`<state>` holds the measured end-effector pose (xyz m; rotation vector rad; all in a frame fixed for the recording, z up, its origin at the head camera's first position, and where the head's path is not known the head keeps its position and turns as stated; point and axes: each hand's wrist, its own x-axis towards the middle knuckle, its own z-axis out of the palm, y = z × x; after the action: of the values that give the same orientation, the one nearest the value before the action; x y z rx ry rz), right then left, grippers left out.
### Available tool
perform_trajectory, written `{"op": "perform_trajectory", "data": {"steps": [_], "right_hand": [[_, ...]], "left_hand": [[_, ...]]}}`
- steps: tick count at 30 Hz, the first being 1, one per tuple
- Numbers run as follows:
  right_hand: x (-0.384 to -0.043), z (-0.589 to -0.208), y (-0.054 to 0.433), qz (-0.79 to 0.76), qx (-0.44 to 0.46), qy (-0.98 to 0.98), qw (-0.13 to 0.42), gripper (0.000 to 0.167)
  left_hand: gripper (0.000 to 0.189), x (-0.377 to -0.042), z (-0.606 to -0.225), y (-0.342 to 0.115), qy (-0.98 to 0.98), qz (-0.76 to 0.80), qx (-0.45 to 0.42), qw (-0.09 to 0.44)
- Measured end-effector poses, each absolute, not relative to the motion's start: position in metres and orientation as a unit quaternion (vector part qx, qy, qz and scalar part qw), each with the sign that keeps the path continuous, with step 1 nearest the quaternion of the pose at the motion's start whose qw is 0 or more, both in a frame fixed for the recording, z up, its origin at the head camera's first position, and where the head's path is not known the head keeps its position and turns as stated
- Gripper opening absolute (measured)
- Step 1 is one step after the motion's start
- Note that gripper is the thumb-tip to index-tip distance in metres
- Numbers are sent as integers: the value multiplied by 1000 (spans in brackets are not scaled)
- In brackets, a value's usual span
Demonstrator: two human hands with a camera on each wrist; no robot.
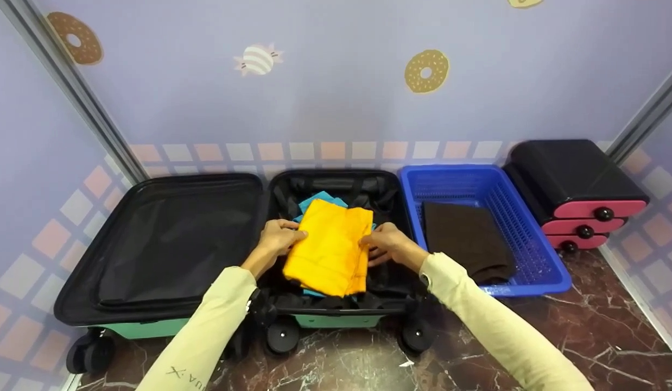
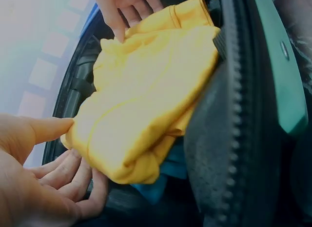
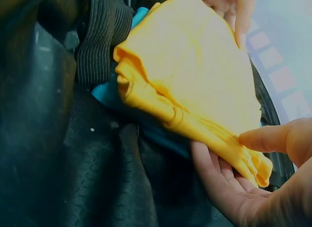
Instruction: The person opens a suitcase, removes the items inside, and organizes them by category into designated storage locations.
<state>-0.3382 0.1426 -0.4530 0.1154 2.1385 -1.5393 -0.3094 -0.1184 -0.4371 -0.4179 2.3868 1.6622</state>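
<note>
A folded yellow garment (image 1: pixel 330 247) is held between my two hands over the right half of an open suitcase (image 1: pixel 338 321). My left hand (image 1: pixel 278 237) pinches its left edge, thumb on top and fingers underneath, as the left wrist view shows. On the opposite edge, my right hand (image 1: pixel 389 243) grips it the same way; in the right wrist view the fingers (image 3: pixel 224 180) reach below the layered fold. Blue cloth (image 1: pixel 328 197) peeks out from under the yellow garment, mostly hidden by it. Black lining and a ribbed elastic strap (image 3: pixel 105 39) surround the cloth.
To the left lies the suitcase's other half (image 1: pixel 178 244), with a black inner panel. A blue plastic basket (image 1: pixel 531 239) on the right holds a folded dark brown garment (image 1: pixel 466 239). Beyond it stands a black drawer unit (image 1: pixel 580 168) with pink fronts. A wall (image 1: pixel 341 119) closes off the back.
</note>
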Motion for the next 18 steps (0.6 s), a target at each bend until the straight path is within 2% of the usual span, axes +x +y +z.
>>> {"op": "perform_trajectory", "data": {"steps": [7,18], "right_hand": [[-339,-454,140,-554,50,797,234,38],[-345,-434,147,-579,55,787,206,16]], "left_hand": [[50,-305,-431,-121,799,567,-137,148],[48,-300,-426,-120,804,567,-123,133]]}}
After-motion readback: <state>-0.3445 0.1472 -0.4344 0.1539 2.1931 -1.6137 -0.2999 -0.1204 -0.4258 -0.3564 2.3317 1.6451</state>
